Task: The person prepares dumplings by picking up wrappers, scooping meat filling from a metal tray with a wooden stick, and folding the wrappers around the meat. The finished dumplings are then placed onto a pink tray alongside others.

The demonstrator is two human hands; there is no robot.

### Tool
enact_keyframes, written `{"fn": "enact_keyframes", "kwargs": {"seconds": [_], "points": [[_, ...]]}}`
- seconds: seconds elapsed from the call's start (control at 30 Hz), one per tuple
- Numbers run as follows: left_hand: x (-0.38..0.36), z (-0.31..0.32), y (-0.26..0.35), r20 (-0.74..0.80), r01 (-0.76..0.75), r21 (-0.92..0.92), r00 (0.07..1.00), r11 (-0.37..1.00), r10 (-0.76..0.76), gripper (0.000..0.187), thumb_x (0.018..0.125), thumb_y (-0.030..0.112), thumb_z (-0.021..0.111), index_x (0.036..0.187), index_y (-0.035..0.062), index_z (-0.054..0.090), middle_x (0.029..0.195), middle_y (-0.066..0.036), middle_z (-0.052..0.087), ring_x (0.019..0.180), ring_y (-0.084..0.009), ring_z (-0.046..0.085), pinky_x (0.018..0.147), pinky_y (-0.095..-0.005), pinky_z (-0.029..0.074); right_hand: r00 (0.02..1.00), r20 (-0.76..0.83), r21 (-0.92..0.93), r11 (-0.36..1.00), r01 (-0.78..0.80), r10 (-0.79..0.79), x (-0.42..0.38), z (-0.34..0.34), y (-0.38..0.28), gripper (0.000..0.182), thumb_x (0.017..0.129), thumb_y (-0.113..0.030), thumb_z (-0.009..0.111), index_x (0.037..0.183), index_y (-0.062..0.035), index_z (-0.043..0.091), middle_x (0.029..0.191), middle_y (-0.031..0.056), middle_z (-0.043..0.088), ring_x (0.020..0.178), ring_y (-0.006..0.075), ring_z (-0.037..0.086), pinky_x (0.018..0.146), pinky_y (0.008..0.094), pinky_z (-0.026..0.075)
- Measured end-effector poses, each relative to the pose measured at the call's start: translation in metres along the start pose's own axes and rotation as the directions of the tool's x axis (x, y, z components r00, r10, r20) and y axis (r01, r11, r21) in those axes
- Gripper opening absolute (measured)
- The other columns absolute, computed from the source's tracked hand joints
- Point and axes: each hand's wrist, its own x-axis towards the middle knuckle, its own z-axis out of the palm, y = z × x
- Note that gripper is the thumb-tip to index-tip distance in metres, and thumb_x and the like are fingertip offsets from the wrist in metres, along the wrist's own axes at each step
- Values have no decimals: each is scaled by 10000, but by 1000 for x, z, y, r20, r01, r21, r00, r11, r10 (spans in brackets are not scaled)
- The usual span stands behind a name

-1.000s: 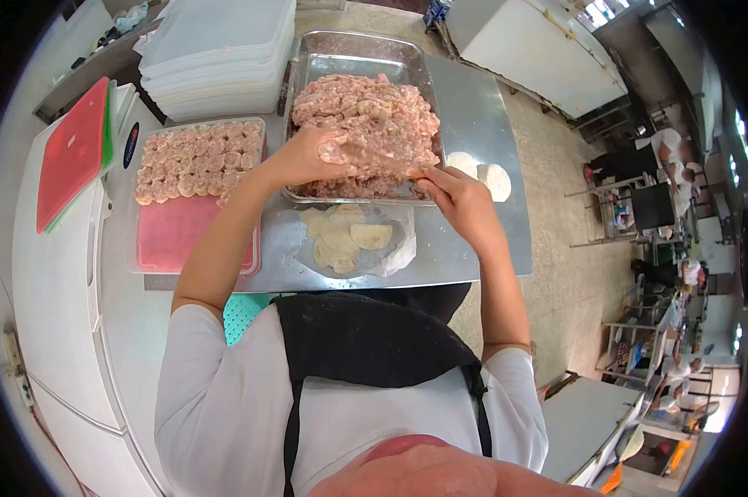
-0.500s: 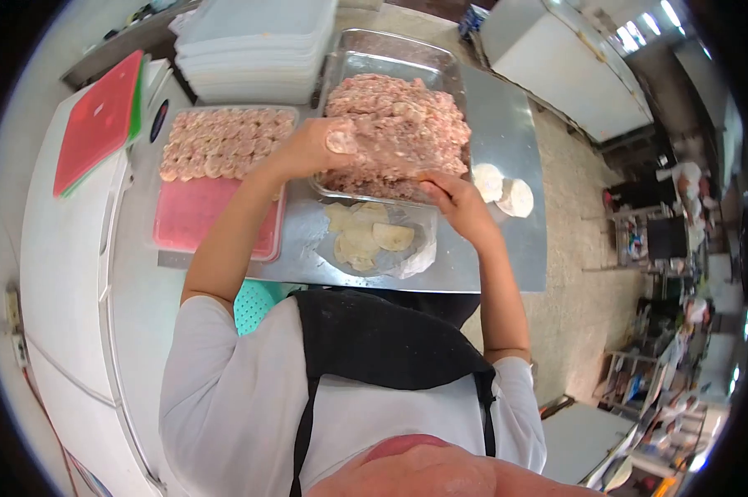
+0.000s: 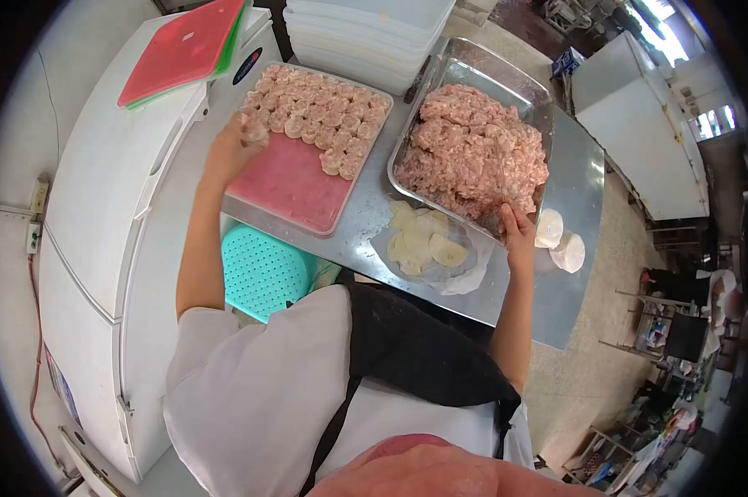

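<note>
My left hand (image 3: 231, 151) is at the left edge of a pink-bottomed tray (image 3: 287, 186), its fingers closed around a meat-filled dumpling (image 3: 255, 132). Rows of similar open-topped dumplings (image 3: 320, 103) fill the tray's far part, with a few more down its right side. Over the near rim of a glass pan (image 3: 407, 178), my right hand (image 3: 517, 232) grips a thin spatula (image 3: 500, 161) whose blade lies against the ground meat (image 3: 473, 149). Loose round dumpling wrappers (image 3: 423, 240) lie on plastic just in front of the pan.
Two white stacks of wrappers (image 3: 567, 252) stand at the right of the metal table (image 3: 577, 166). Stacked white trays (image 3: 365, 41) rise behind the dumplings. A white freezer (image 3: 100, 166) carries red and green lids (image 3: 183, 50). Below sits a turquoise perforated stool (image 3: 262, 269).
My left hand has moved from the meat pan leftward to the dumpling tray. My right hand stays at the pan with the spatula. The view has turned and shifted left.
</note>
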Motion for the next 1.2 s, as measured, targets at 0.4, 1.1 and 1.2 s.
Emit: {"fn": "enact_keyframes", "kwargs": {"seconds": [0.4, 1.1, 1.2], "points": [[-29, 60, 85, 170, -86, -164, 979, 983, 114, 840, 776, 130, 691, 1469, 98, 218, 1228, -261, 547, 1117, -409, 537, 911, -435, 453, 999, -24, -10, 1000, 28, -28, 0, 1, 6, 274, 933, -206, 611, 1147, -39, 649, 670, -90, 467, 558, 4, 378, 479, 170, 279], [-58, 109, 215, 387, -205, -739, 650, 641, 654, 687, 781, 179, 711, 1392, 86, 411, 881, -59, 626, 864, -200, 591, 852, -346, 449, 922, 366, -927, 40, 374, -130, -19, -8, -144, 203, 886, -239, 562, 929, -89, 691, 836, 144, 675, 773, 330, 654, 647, 445, 507], [-79, 169, 190, 528, -346, -526, 584, 777, 617, 516, 773, 185, 700, 1256, 88, 547, 934, -98, 637, 909, -260, 602, 875, -361, 451, 945, 326, -914, -259, 312, -8, -5, -14, -116, 221, 843, -233, 587, 730, -76, 694, 711, 122, 656, 703, 286, 667, 584, 407, 514]]}}
